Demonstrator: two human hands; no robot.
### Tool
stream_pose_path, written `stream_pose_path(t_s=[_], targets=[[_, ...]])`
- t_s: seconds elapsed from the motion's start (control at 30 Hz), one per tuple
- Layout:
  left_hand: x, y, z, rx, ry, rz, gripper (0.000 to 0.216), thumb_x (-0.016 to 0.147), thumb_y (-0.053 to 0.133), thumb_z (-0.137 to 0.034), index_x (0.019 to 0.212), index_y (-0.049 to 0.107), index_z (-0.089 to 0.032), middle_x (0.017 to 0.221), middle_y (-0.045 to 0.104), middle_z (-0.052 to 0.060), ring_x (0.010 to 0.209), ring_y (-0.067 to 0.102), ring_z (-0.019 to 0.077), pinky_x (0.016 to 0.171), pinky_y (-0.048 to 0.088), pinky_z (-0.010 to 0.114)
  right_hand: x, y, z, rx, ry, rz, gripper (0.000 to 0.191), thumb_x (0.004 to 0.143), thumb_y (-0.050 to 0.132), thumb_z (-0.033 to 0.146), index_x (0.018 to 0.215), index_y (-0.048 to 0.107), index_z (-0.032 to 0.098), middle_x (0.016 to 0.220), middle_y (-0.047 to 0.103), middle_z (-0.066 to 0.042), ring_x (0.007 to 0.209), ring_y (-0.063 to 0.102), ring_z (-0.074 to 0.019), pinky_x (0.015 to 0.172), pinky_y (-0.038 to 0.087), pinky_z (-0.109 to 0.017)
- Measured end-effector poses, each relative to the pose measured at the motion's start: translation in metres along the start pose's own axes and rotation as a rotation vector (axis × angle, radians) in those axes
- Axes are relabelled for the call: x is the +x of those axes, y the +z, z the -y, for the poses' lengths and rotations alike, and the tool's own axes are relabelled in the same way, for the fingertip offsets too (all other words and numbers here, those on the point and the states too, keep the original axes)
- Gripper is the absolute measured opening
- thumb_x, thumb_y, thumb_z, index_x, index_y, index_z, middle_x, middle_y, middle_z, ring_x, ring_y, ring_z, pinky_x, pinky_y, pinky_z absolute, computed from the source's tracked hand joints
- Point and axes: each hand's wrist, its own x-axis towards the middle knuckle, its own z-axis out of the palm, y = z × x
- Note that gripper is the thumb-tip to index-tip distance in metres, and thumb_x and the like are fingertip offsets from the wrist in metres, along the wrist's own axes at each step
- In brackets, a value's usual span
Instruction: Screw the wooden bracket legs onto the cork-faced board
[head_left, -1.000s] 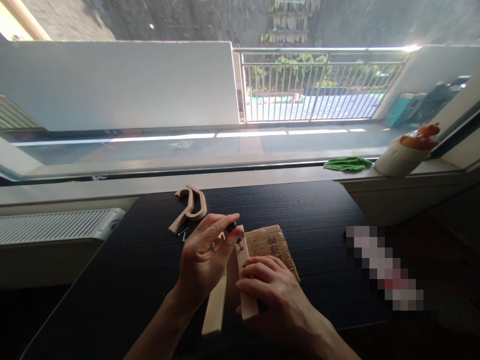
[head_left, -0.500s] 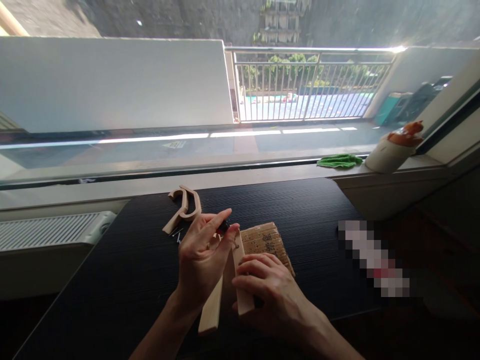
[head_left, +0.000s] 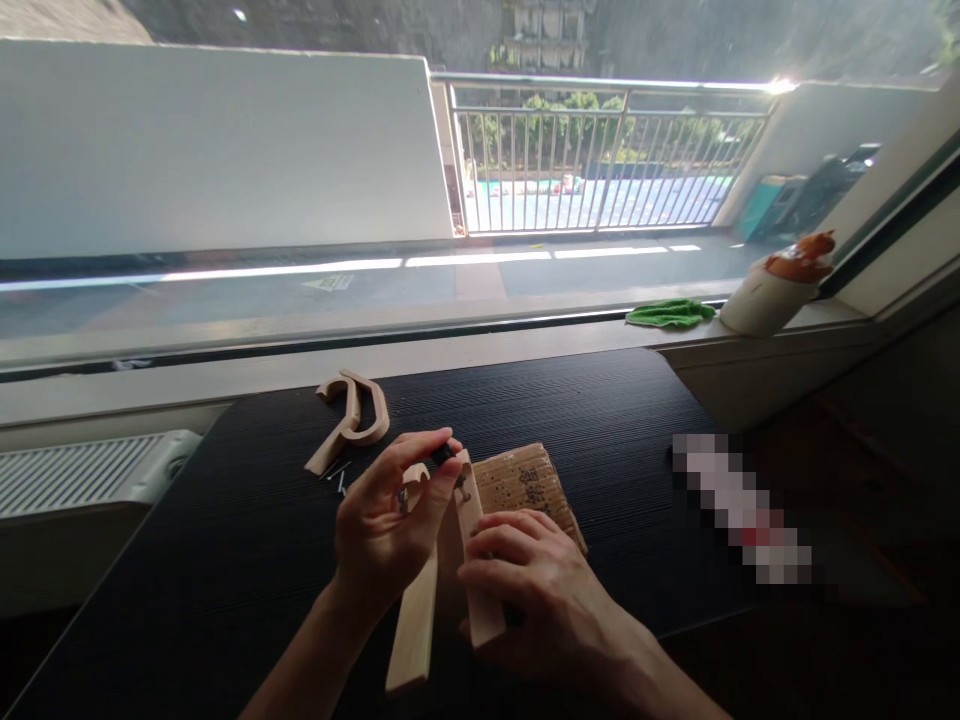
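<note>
The left hand (head_left: 382, 525) is raised with its palm turned inward, its grip pinching a small dark piece (head_left: 442, 455). Just below, the right hand (head_left: 529, 585) lies knuckles-up, its grip closed round a wooden slat (head_left: 471, 540) that points away along the surface (head_left: 637, 420).

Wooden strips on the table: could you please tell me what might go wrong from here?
1. The left hand pinches a small dark part at the strips' far ends; it might slip out and roll away.
2. The right hand holds only the right strip down on the cardboard; the left strip may shift.
3. Loose nails lie beside the left hand; its wrist could sweep them off the table.
</note>
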Motion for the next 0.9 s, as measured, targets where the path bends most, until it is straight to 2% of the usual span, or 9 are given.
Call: stream_pose_path(t_s=[0.07,0.17,0.3,0.4,0.63,0.73,0.83,0.9], targets=[[-0.002,0.001,-0.001,0.019,0.003,0.025,0.035,0.081,0.060,-0.009,0.113,0.058,-0.023,0.097,0.064,0.004,0.090,0.062,0.0176,0.081,0.052,0.033,0.000,0.000,0.000,-0.005,0.004,-0.005,0.031,0.074,0.065,0.032,0.103,0.062,0.025,0.104,0.064,0.000,0.110,0.051,-0.0195,0.095,0.037,-0.034],[-0.006,0.003,-0.001,0.084,0.086,0.020,0.036,0.076,0.065,-0.008,0.109,0.058,-0.022,0.093,0.063,0.003,0.087,0.061,0.0174,0.077,0.051,0.032,0.000,0.000,0.001,-0.020,0.011,0.005,0.027,0.073,0.065,0.030,0.099,0.063,0.024,0.105,0.064,0.000,0.110,0.050,-0.0195,0.096,0.036,-0.034],[-0.004,0.004,-0.003,0.191,0.179,-0.038,0.038,0.069,0.072,-0.006,0.103,0.062,-0.021,0.092,0.061,0.003,0.084,0.059,0.0172,0.074,0.050,0.032,0.001,-0.001,0.002,-0.025,0.016,0.007,0.028,0.073,0.065,0.030,0.100,0.063,0.024,0.104,0.064,0.000,0.110,0.050,-0.0190,0.096,0.036,-0.033],[0.001,0.003,-0.006,0.242,0.152,-0.058,0.036,0.073,0.070,-0.006,0.104,0.064,-0.022,0.095,0.061,0.003,0.087,0.059,0.0170,0.074,0.051,0.031,0.001,-0.002,0.003,-0.018,0.012,0.013,0.030,0.073,0.066,0.031,0.102,0.063,0.024,0.104,0.064,0.000,0.110,0.050,-0.0187,0.096,0.035,-0.033],[0.007,-0.009,-0.004,0.231,0.083,0.035,0.037,0.081,0.061,-0.010,0.115,0.060,-0.023,0.095,0.059,0.003,0.086,0.059,0.0156,0.072,0.051,0.028,0.001,-0.001,0.004,-0.027,0.022,0.036,0.029,0.075,0.064,0.032,0.102,0.062,0.023,0.105,0.063,-0.001,0.113,0.048,-0.0185,0.096,0.035,-0.032],[0.008,-0.013,-0.002,0.228,0.057,0.072,0.033,0.083,0.057,-0.010,0.115,0.060,-0.021,0.095,0.058,0.003,0.088,0.058,0.0160,0.077,0.051,0.029,0.002,-0.002,0.004,-0.030,0.023,0.049,0.029,0.074,0.065,0.031,0.102,0.062,0.024,0.106,0.063,-0.001,0.114,0.048,-0.0183,0.097,0.034,-0.032],[0.006,-0.011,-0.002,0.241,0.076,0.062,0.033,0.081,0.062,-0.013,0.112,0.060,-0.021,0.094,0.058,0.003,0.087,0.057,0.0159,0.078,0.050,0.030,0.003,-0.002,0.003,-0.034,0.021,0.058,0.030,0.074,0.066,0.032,0.102,0.062,0.024,0.107,0.063,0.000,0.113,0.048,-0.0188,0.097,0.034,-0.033],[0.003,-0.006,-0.003,0.262,0.094,0.021,0.034,0.077,0.067,-0.014,0.110,0.061,-0.022,0.092,0.058,0.002,0.084,0.057,0.0148,0.074,0.050,0.028,0.003,-0.003,0.003,-0.037,0.022,0.055,0.030,0.074,0.066,0.032,0.103,0.062,0.024,0.107,0.063,-0.001,0.114,0.048,-0.0191,0.097,0.034,-0.033]])
